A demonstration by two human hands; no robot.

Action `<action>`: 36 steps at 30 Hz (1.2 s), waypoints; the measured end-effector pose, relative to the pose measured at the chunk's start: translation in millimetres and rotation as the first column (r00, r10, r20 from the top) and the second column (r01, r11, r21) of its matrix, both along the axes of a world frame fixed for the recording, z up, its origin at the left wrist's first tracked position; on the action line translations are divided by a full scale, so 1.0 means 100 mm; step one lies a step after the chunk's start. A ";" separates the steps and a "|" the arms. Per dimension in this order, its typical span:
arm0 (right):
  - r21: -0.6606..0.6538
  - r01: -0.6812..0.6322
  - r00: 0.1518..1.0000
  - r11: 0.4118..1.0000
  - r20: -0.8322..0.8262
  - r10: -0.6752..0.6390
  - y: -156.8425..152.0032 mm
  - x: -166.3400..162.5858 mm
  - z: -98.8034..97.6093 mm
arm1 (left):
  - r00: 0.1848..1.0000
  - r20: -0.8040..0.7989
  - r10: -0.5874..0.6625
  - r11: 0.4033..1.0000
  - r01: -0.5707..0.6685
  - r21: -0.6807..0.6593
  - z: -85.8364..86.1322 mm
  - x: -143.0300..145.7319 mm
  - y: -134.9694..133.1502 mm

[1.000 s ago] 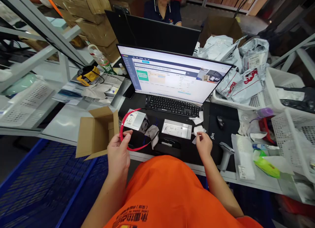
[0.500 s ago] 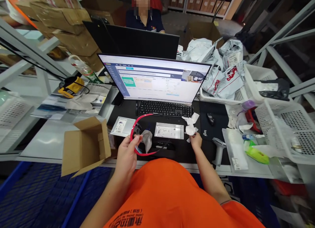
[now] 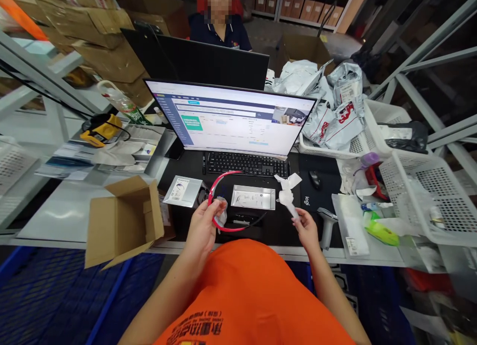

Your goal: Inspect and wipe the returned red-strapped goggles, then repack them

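Note:
My left hand (image 3: 203,227) pinches the left side of a red, C-shaped band (image 3: 213,192) with a dark tip; its exact kind is unclear. Behind those fingers hangs a crumpled greyish wrapper (image 3: 222,217), and I cannot tell whether the hand holds it too. On the right, my right hand (image 3: 308,231) grips the lower end of a crumpled white paper strip (image 3: 286,195). Between the hands lies an open silver tray-like box (image 3: 253,198) with a printed sheet inside. A silver box with a picture label (image 3: 183,191) rests left of the band.
An open cardboard box (image 3: 122,221) stands left at the table edge. Ahead are a keyboard (image 3: 246,165) and monitor (image 3: 231,119). A mouse (image 3: 315,179), barcode scanner (image 3: 327,226) and white baskets (image 3: 428,201) sit to the right. A person (image 3: 219,32) is behind the monitors.
My right hand has moved slightly right and down, drawing out the white paper's lower end. My left hand and the red band have shifted a little right.

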State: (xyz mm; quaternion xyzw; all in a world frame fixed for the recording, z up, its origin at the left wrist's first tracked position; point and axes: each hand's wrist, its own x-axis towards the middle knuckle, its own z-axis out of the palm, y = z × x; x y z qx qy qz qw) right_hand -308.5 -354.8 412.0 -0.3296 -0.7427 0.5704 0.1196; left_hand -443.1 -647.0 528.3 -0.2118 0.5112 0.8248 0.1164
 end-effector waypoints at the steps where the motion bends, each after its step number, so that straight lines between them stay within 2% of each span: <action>1: -0.043 -0.042 0.999 0.998 -0.035 0.041 -0.07 -0.03 0.08 | 1.000 0.004 -0.010 1.000 0.010 0.012 0.00 -0.01 0.02; 7: -0.161 -0.181 0.971 0.970 -0.189 0.150 -0.36 -0.26 0.50 | 1.000 0.014 -0.021 0.997 0.020 0.076 0.09 -0.04 -0.01; 12: -0.253 -0.266 0.946 0.930 -0.257 0.200 -0.36 -0.34 0.77 | 0.998 0.063 0.003 0.992 -0.011 0.125 0.22 -0.05 -0.11; 17: -0.251 -0.314 0.934 0.916 -0.256 0.250 -0.33 -0.38 0.97 | 0.985 0.174 0.009 0.983 -0.040 0.177 0.39 -0.05 -0.13; 24: -0.258 -0.275 0.934 0.926 -0.300 0.194 -0.25 -0.38 1.03 | 0.977 0.214 -0.018 0.982 -0.023 0.187 0.46 -0.04 -0.11; 36: -0.283 -0.339 0.910 0.897 -0.339 0.237 -0.34 -0.41 1.03 | 0.980 0.199 -0.028 0.980 -0.012 0.196 0.43 -0.04 -0.07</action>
